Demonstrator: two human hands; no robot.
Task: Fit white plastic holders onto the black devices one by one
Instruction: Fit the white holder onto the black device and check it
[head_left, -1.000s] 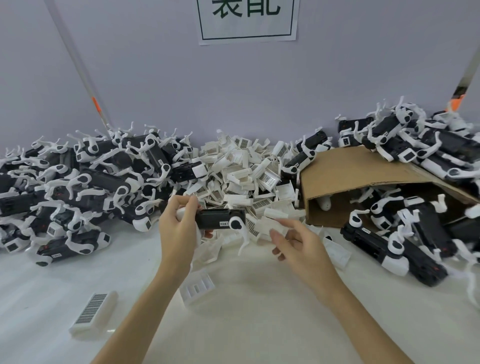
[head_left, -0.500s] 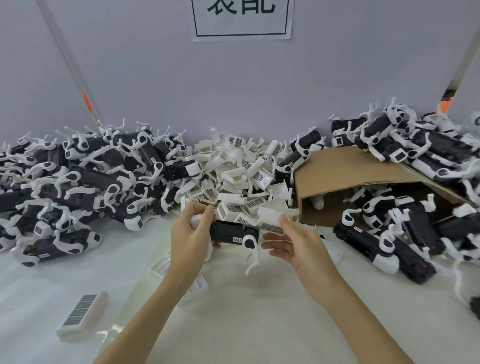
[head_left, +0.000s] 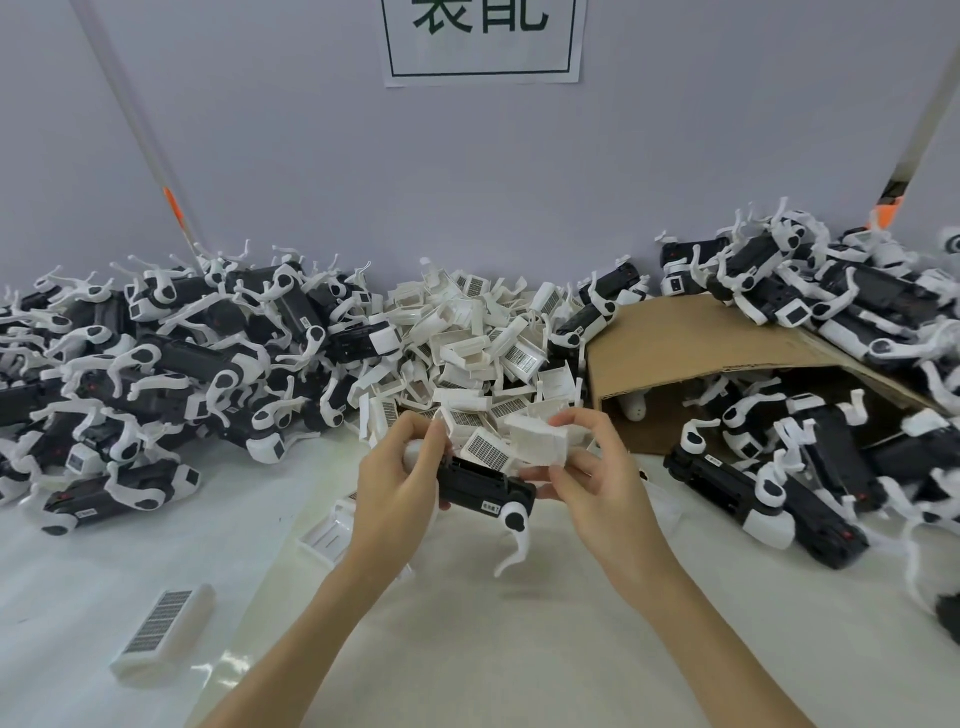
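Left hand (head_left: 397, 486) grip wrapped round one end of black device (head_left: 485, 488), held level above counter (head_left: 467, 649), free end exposed. Right hand (head_left: 597, 478) grip pinching white holder (head_left: 537, 441) just above that end, probably lined up to slide on.

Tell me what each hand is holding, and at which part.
The left hand grips a black device at its left end. The right hand pinches a white plastic holder at its right side, just above the device.
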